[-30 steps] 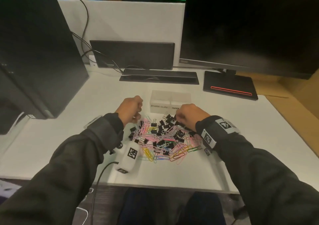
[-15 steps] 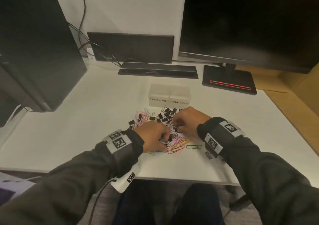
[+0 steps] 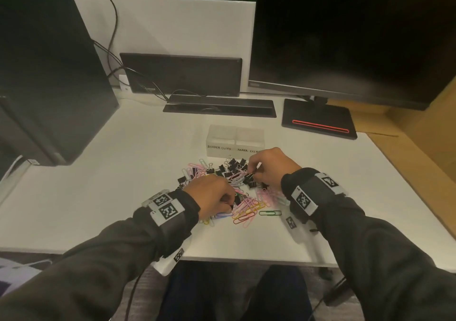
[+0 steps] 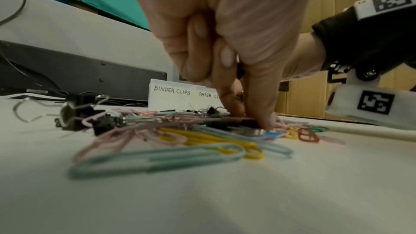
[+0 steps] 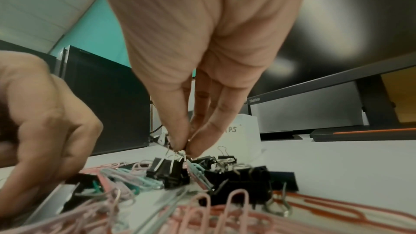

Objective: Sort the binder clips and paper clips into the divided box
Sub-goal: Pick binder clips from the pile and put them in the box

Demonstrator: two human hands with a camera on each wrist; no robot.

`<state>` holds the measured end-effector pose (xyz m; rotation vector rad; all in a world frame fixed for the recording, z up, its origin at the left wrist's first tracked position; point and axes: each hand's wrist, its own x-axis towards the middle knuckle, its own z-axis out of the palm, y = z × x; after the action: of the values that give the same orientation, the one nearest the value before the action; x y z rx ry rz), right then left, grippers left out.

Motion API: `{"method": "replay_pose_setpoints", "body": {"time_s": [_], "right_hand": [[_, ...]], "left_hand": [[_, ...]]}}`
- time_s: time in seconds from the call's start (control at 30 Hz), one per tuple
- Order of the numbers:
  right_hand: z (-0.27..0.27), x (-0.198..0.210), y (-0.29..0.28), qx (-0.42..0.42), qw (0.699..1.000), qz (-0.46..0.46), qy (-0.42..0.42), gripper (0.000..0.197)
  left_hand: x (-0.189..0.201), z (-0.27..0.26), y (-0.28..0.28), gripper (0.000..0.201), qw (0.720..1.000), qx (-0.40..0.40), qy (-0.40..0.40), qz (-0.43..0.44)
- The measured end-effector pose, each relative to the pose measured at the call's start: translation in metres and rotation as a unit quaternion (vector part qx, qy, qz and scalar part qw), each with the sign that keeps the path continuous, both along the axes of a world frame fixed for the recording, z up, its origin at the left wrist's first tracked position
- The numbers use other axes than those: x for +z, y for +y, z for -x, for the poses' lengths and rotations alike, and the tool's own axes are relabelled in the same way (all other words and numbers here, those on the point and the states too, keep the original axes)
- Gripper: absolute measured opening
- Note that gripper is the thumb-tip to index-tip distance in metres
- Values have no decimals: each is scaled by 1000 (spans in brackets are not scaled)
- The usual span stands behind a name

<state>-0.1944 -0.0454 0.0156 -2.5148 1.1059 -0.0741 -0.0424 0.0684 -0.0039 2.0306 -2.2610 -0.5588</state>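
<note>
From head height we look down on both hands; our two wrist cameras sit low beside the fingers, facing forward, very close. All three share the clip pile (image 3: pixel 229 190) and labelled box (image 4: pixel 180 93).

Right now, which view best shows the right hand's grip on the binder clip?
Right wrist: fingers pinch the binder clip by its wire handle, close up. Head shows the right hand small, grip unclear. Left wrist shows only its wrist.

My left hand (image 3: pixel 212 195) came down from near the divided box (image 3: pixel 235 143) into the near side of the clip pile (image 3: pixel 237 192). My right grip (image 5: pixel 183 149) rose slightly, pinching a binder clip (image 5: pixel 171 168) by its wire handles.
</note>
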Motion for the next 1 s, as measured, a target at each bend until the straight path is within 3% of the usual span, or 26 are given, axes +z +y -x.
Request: {"method": "replay_pose_setpoints", "body": {"time_s": [0.47, 0.7, 0.83, 1.0], "right_hand": [[12, 4, -9, -101, 991, 9, -83, 14], [-2, 14, -27, -182, 965, -66, -175, 8], [-12, 19, -35, -217, 937, -148, -229, 5], [-39, 26, -40, -221, 934, -138, -245, 8]], "left_hand": [[4, 0, -1, 33, 999, -33, -26, 17], [-5, -9, -4, 53, 997, -53, -18, 49], [-7, -14, -7, 31, 997, -59, -9, 57], [-8, -16, -5, 34, 998, -27, 1, 61]]}}
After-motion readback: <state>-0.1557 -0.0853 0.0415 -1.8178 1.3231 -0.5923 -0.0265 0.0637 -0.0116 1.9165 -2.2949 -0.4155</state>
